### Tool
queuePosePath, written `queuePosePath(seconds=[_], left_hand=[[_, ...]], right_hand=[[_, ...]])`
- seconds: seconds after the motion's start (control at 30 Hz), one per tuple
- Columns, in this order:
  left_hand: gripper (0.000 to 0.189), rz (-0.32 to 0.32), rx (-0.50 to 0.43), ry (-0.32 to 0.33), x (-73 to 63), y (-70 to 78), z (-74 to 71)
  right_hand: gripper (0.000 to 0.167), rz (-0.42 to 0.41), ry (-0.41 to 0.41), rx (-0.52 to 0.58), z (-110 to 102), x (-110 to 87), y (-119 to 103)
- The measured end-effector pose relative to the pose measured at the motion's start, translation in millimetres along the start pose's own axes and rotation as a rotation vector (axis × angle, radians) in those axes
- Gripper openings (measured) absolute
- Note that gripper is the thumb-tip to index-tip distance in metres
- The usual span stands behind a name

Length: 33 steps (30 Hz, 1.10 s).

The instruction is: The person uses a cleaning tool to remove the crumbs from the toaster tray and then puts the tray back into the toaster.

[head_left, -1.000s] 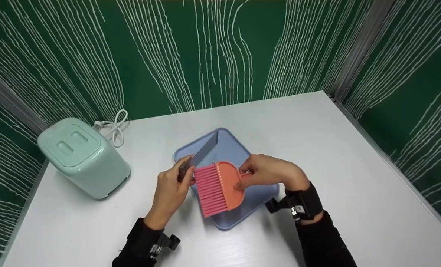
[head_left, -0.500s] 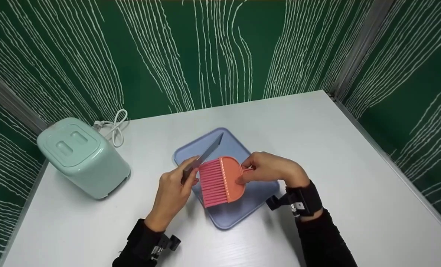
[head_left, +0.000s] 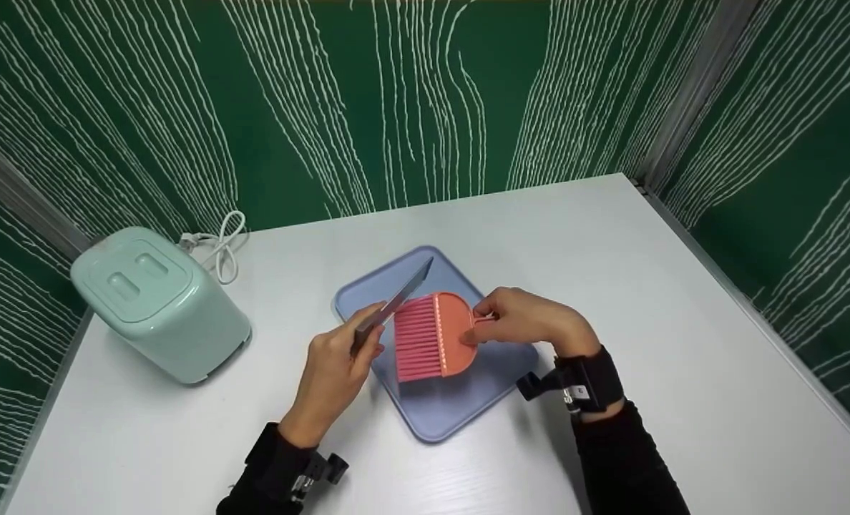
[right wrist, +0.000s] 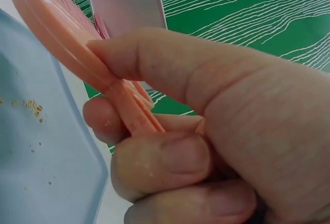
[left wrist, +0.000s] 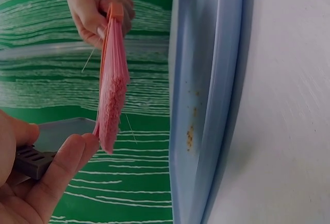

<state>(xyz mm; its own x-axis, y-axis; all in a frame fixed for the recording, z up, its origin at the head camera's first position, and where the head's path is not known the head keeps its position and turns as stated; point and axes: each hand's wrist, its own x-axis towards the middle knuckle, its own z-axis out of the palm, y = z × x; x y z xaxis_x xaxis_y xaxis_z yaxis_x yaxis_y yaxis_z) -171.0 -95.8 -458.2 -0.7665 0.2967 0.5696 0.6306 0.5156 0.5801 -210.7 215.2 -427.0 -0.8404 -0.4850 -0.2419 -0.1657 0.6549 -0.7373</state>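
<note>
My left hand [head_left: 335, 361] grips the dark slotted handle [left wrist: 35, 161] of a flat grey blade [head_left: 407, 290], which stands edge-on over the tray and slants up to the right. In my right hand [head_left: 529, 318] is an orange hand brush [head_left: 457, 335], pinched at its short handle between thumb and fingers. Its pink bristles [head_left: 418, 340] point left and reach right up to the blade near my left fingertips. Under both hands lies a blue tray [head_left: 432, 425]. Small brownish crumbs [left wrist: 191, 134] are scattered on the tray, clearest in the two wrist views.
A mint-green toaster-like appliance [head_left: 160, 307] stands at the left of the white table [head_left: 597, 243]. Its looped white cord [head_left: 225, 247] lies behind it. Green walls [head_left: 432, 107] with white streaks rise along the table's back and sides.
The brush has moved up and slightly right along the blade with my right hand. My left hand has tipped the blade a little to the right, keeping its grip.
</note>
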Motion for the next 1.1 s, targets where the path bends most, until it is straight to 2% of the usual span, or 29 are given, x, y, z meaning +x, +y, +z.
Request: queuePosePath(seconds=[0.27, 0.67, 0.9, 1.1], left_hand=[[0.031, 0.018, -0.006, -0.004, -0.1, -0.5, 0.1], [0.031, 0.03, 0.015, 0.001, 0.2, 0.3, -0.3], [0.031, 0.05, 0.03, 0.006, 0.1, -0.1, -0.3], [0.031, 0.064, 0.057, 0.011, -0.1, 0.2, 0.0]], right_hand=[[0.042, 0.026, 0.028, -0.009, -2.1, 0.9, 6.1], [0.028, 0.056, 0.051, -0.022, -6.1, 1.7, 11.8], [0.029, 0.086, 0.06, 0.01, -6.9, 1.7, 14.2], [0.03, 0.09, 0.089, -0.006, -6.4, 2.8, 16.5]])
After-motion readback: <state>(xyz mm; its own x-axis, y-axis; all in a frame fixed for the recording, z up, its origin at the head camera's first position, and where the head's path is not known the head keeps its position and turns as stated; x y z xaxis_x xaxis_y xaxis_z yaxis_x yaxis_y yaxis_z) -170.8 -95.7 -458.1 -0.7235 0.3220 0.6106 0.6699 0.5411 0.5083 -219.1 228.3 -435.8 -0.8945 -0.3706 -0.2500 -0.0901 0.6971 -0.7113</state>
